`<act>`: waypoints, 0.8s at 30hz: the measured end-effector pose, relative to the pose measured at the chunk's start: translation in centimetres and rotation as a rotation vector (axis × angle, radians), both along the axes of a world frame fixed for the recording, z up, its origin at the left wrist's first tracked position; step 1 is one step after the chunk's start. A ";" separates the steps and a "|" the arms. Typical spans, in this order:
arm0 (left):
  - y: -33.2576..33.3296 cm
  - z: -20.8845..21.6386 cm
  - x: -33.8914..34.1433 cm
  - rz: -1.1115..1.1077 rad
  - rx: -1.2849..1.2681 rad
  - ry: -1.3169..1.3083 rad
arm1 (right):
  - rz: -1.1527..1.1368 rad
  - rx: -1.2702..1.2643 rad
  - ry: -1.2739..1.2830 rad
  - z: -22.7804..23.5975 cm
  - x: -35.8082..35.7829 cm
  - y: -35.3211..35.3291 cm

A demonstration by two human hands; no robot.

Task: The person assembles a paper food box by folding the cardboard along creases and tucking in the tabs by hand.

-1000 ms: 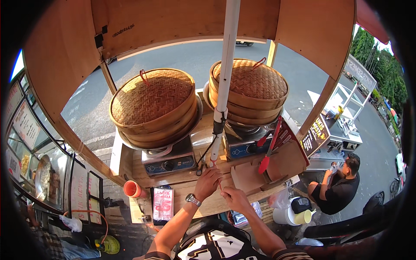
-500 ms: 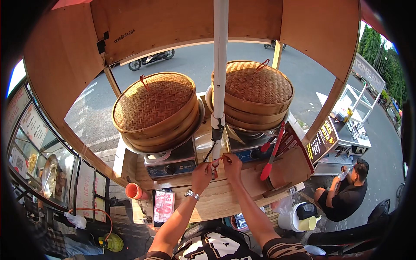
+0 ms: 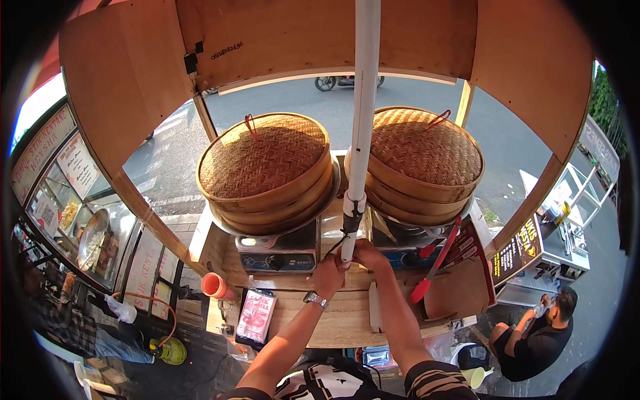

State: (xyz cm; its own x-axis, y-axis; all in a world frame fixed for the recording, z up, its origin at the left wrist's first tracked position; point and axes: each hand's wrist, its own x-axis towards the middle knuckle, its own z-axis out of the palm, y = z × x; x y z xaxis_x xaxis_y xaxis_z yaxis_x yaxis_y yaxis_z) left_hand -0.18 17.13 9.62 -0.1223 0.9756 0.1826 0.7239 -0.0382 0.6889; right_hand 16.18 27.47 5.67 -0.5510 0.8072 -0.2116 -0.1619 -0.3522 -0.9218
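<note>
Head | white pole (image 3: 361, 133): lower end between left hand (image 3: 327, 279) and right hand (image 3: 371, 255) | either grip's closure unclear

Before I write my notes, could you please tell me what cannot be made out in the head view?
In the head view:
Exact grip of left hand and right hand: hidden by the hands themselves.
Contents of left bamboo steamer: hidden by its woven lid.
Motorbike, upper part: hidden by the wooden panel.

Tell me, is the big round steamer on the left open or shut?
Shut. The woven lid sits across the whole top of the left steamer, hiding whatever might be inside.
</note>
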 end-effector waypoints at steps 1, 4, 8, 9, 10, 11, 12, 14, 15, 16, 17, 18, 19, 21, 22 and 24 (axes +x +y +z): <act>-0.1 0.0 -0.1 0.001 0.009 -0.013 | -0.027 -0.017 0.017 -0.2 -0.1 -0.2; -0.7 -0.2 0.2 0.008 0.041 -0.043 | -0.158 -0.047 0.154 -0.9 -0.4 -1.9; -1.9 -0.4 0.7 0.024 0.112 -0.056 | -0.700 -0.064 0.385 -1.7 -2.8 -7.4; -2.3 -0.6 0.6 0.022 0.135 -0.064 | -0.892 -0.065 0.394 -1.7 -3.4 -9.0; -2.6 -0.7 0.4 0.000 0.198 -0.072 | -0.863 -0.084 0.262 -1.6 -3.7 -10.2; -2.7 -1.0 0.2 -0.029 0.267 -0.086 | -0.828 -0.086 0.133 -1.4 -3.8 -11.2; -3.0 -1.3 0.2 -0.065 0.330 -0.103 | -0.808 -0.123 -0.033 -1.2 -3.7 -12.3; -2.9 -2.1 0.2 -0.058 0.372 -0.075 | -0.692 -0.164 0.053 -0.7 -3.5 -12.3; -2.9 -2.4 0.2 -0.056 0.411 -0.057 | -0.659 -0.185 0.102 -0.6 -3.3 -12.0; -2.8 -2.7 0.2 -0.082 0.409 -0.046 | -0.603 -0.169 0.174 -0.6 -3.2 -11.6; -2.8 -3.0 0.1 -0.104 0.426 -0.029 | -0.545 -0.240 0.134 -0.6 -2.7 -11.2; -2.7 -3.1 -0.1 -0.121 0.453 -0.019 | -0.543 -0.241 0.100 -0.8 -2.7 -10.8; -2.6 -3.2 -0.3 -0.139 0.429 -0.038 | -0.539 -0.244 0.063 -1.1 -2.7 -10.4; -3.0 -3.3 -0.5 -0.166 0.378 -0.104 | -0.543 -0.185 -0.019 -2.1 -2.7 -10.1; -3.3 -3.3 -0.6 -0.193 0.370 -0.119 | -0.548 -0.119 -0.059 -2.6 -2.8 -9.6; -4.4 -3.3 -1.0 -0.234 0.364 -0.159 | -0.607 0.085 -0.240 -3.7 -2.6 -9.9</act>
State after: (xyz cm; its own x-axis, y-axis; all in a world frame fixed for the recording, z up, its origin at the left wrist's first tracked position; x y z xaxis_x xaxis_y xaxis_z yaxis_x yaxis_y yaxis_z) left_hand -1.15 12.71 6.36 0.0395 0.8561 0.5152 0.5536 -0.4480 0.7020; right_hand 13.63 17.61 1.96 0.0619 0.9791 -0.1940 -0.0949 -0.1877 -0.9776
